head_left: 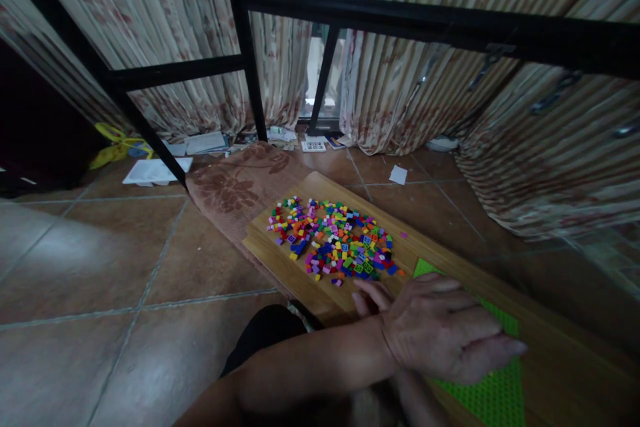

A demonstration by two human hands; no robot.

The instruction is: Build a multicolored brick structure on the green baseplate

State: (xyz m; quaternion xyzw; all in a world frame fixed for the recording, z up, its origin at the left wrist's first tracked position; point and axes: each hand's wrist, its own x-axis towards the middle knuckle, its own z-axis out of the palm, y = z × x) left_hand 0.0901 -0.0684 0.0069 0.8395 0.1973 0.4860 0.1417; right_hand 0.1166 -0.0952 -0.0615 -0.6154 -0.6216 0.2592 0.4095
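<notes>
Green studded baseplate (495, 400), lower right, lies below the left hand (445, 330), crossed over the right (374, 297) beside centre-frame bricks (345, 240); I can't tell either hand's finger grip. Uncrossing would clear sight.

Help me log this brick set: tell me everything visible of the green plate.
The green plate is bright and flat, seemingly plastic, dotted with raised studs. It lies on the wooden tabletop, beside the loose bricks. The left hand hides its middle; whether they touch is unclear. Its near end leaves the picture.
</notes>
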